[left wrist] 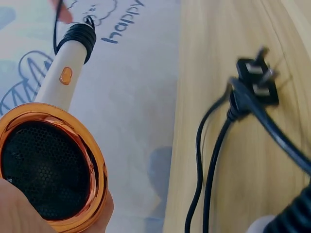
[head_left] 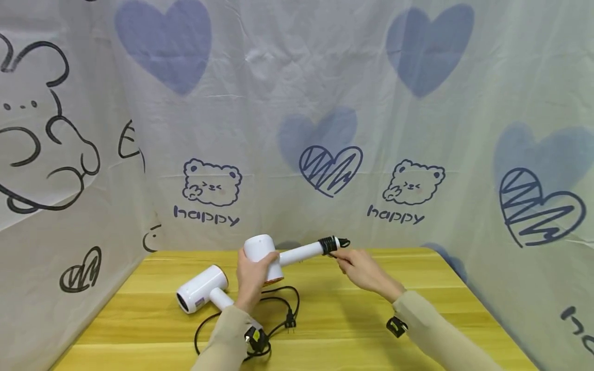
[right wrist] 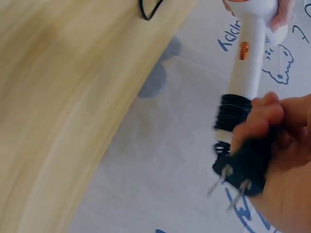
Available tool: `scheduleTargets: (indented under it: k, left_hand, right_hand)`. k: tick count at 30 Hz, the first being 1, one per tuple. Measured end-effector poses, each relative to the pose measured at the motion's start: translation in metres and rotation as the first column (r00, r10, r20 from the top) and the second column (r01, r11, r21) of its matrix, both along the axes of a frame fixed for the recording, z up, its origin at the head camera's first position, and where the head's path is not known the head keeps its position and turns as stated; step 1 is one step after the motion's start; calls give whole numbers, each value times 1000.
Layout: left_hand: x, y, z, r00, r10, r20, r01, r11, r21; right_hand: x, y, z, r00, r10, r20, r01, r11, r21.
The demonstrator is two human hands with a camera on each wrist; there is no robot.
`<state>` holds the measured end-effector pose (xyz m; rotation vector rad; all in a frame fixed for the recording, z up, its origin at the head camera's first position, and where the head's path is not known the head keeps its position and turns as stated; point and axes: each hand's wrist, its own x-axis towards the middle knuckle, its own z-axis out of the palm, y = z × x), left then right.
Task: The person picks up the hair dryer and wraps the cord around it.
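My left hand [head_left: 250, 278] grips a white hair dryer [head_left: 300, 254] round its barrel, above the table, with the handle pointing right. A copper-coloured ring [left wrist: 99, 167] surrounds the dark mesh at one end of the barrel in the left wrist view. Black cord [head_left: 327, 245] is wound in several turns round the far end of the handle. Close to those turns, my right hand [head_left: 366, 270] holds the black two-pin plug [right wrist: 243, 167], its pins facing away from the palm. The plug is blurred in the right wrist view.
A second white hair dryer [head_left: 202, 289] lies on the wooden table [head_left: 343, 330] at left, partly behind the left forearm. Its loose black cord and plug [head_left: 290, 320] lie nearby. A printed cloth [head_left: 260, 129] hangs behind the table and along both sides.
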<state>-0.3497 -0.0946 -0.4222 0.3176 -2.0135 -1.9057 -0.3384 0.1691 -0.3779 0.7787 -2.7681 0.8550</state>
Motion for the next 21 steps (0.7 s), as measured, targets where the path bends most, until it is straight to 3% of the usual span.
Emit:
scheduleTargets:
  k: [3, 6, 10, 14, 17, 19, 21]
  left_hand:
    - [-1, -4, 1, 999, -30, 27, 27, 994, 102]
    - [-2, -7, 3, 997, -68, 36, 60, 983, 174]
    - [-3, -12, 6, 990, -137, 44, 124, 967, 221]
    - [-2, -16, 9, 982, -186, 40, 171, 955, 244]
    - [-2, -16, 9, 977, -212, 31, 196, 944, 264]
    - [-1, -15, 10, 974, -224, 32, 208, 940, 270]
    - [-2, -13, 9, 970, -241, 34, 223, 936, 273]
  right_hand:
    - [0, 3, -9, 994, 83, 74, -79, 995, -54]
    - [-3, 11, -17, 961, 184, 207, -143, 970, -196]
    - [-12, 28, -21, 877, 275, 395, -116, 917, -383]
    - [-23, 46, -17, 760, 335, 556, -12, 864, -504]
    - [-28, 54, -13, 675, 390, 626, 72, 810, -582]
    - [-30, 56, -10, 634, 401, 661, 112, 798, -592]
    - [-32, 57, -9, 614, 387, 688, 127, 812, -570]
